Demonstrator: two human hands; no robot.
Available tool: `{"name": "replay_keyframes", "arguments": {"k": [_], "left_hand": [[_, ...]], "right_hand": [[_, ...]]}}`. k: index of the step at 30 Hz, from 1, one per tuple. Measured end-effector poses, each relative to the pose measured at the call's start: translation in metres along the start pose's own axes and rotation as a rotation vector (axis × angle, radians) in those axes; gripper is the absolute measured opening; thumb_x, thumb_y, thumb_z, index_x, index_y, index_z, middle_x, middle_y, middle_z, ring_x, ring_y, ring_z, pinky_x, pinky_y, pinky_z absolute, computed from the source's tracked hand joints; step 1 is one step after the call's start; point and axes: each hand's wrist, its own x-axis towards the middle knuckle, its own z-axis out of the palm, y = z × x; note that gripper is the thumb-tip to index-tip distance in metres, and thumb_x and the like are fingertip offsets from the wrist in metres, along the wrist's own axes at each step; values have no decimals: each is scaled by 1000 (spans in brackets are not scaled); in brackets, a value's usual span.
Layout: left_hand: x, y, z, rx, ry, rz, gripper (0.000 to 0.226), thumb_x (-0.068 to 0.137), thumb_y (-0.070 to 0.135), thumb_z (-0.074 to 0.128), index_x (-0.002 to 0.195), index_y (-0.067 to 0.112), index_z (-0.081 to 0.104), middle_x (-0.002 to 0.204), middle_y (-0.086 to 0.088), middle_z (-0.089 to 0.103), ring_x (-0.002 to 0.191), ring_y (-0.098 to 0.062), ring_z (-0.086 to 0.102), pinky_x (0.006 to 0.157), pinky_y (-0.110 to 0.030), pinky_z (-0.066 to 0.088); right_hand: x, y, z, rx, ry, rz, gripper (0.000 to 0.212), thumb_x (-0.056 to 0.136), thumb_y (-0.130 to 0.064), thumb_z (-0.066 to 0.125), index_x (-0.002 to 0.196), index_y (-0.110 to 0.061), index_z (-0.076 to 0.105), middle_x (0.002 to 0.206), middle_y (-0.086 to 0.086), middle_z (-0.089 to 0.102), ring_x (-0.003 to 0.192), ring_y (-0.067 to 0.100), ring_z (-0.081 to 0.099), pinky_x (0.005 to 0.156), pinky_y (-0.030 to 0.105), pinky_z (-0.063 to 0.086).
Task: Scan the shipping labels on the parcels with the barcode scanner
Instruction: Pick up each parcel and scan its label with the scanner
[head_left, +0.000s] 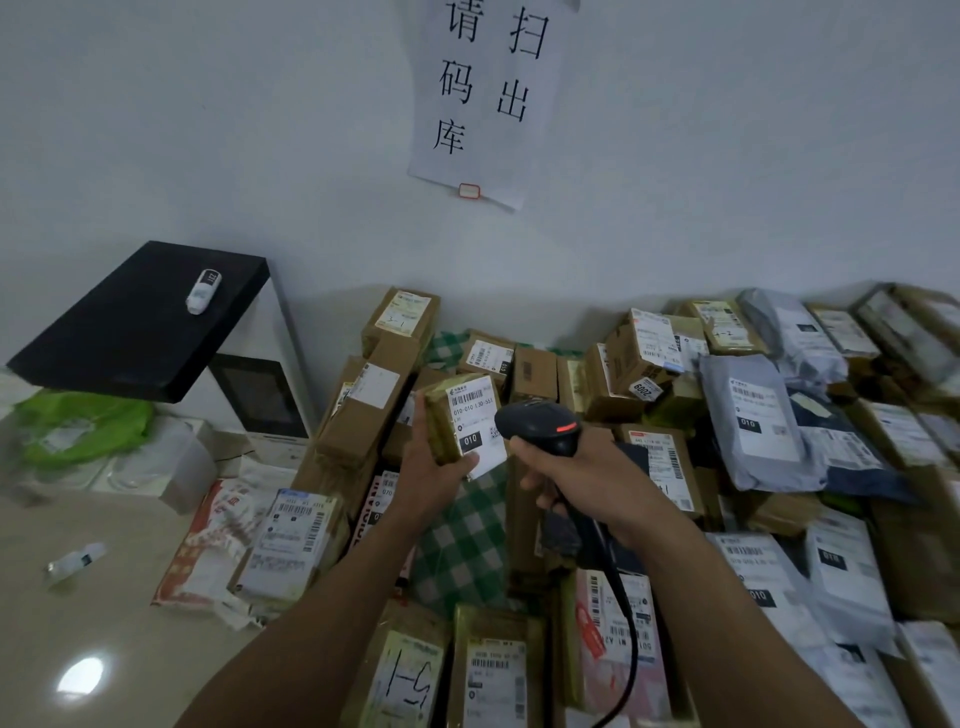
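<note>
My left hand (434, 467) grips a small brown cardboard parcel (451, 415) and holds it up above the pile. Its white shipping label (475, 421) faces me, with a barcode and a black "010" box. My right hand (576, 480) grips the handle of a black barcode scanner (540, 426). The scanner head sits just right of the label, a red light glowing on it. Its black cable (626, 623) hangs down past my right forearm.
Many cardboard boxes (363, 405) and grey poly mailers (753, 421) with labels cover a green checked cloth (462, 540). A black-topped white machine (156, 322) stands at left against the wall. A green bag (78, 426) and a small bottle (75, 561) lie on the beige surface.
</note>
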Motion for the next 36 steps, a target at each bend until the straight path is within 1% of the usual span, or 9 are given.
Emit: {"name": "replay_keyframes", "arguments": {"k": [8, 11, 15, 19, 21, 25, 30, 33, 36], "left_hand": [[3, -4, -2, 22, 10, -23, 117, 86, 3, 77, 160, 50, 0, 153, 4, 51, 136, -17, 54, 103, -50, 55], [4, -5, -2, 18, 8, -25, 111, 87, 1, 76, 159, 47, 5, 151, 4, 52, 133, -18, 57, 94, -38, 59], [5, -10, -4, 1, -7, -28, 122, 85, 3, 76, 156, 59, -5, 157, 5, 46, 138, -17, 53, 104, -54, 54], [4, -8, -7, 1, -23, -36, 122, 80, 14, 78, 152, 65, -7, 154, 7, 49, 134, -15, 56, 100, -48, 57], [-2, -3, -10, 107, -38, -47, 120, 85, 21, 76, 154, 58, -15, 149, 7, 51, 126, -17, 60, 93, -38, 59], [-27, -13, -24, 483, -24, -129, 114, 86, 46, 67, 150, 57, -27, 142, -15, 54, 114, -34, 63, 98, -51, 53], [-55, -23, -36, 634, -48, -309, 90, 102, 47, 50, 157, 46, -21, 160, -18, 33, 137, -42, 45, 110, -56, 37], [-57, -39, -38, 661, -38, -344, 79, 105, 49, 39, 157, 46, -20, 159, -20, 33, 134, -42, 46, 110, -59, 36], [-53, -52, -36, 659, -18, -329, 76, 106, 38, 37, 161, 37, -15, 152, -19, 42, 119, -37, 55, 102, -58, 47]], "right_hand": [[-1, -2, 1, -2, -28, 20, 19, 96, -46, 69, 112, -36, 67, 89, 2, 78, 70, 9, 71, 69, 25, 57], [2, 0, 1, -12, -34, 31, 22, 96, -47, 69, 115, -37, 67, 88, 0, 78, 70, 8, 71, 68, 24, 56], [4, 1, 1, -43, -51, 34, 23, 97, -48, 67, 119, -41, 65, 88, -1, 78, 70, 6, 71, 66, 23, 54], [5, 3, 0, -34, -51, 32, 22, 97, -48, 67, 117, -41, 66, 91, 0, 79, 70, 7, 71, 68, 24, 56], [6, 5, 0, -30, -50, 33, 17, 97, -49, 67, 114, -45, 65, 92, -3, 79, 72, 7, 72, 70, 25, 56], [10, 13, 3, -8, -56, 47, 15, 97, -47, 68, 112, -45, 66, 92, -3, 79, 71, 8, 71, 70, 26, 55], [18, 21, 17, 4, -101, 63, 21, 97, -44, 70, 117, -40, 69, 90, -1, 80, 73, 13, 71, 73, 33, 56], [20, 23, 24, -10, -131, 64, 12, 97, -45, 69, 109, -44, 68, 88, -4, 79, 72, 11, 71, 72, 33, 55], [22, 25, 26, -27, -143, 59, 9, 97, -46, 68, 106, -47, 66, 89, -5, 79, 72, 10, 72, 70, 30, 56]]}}
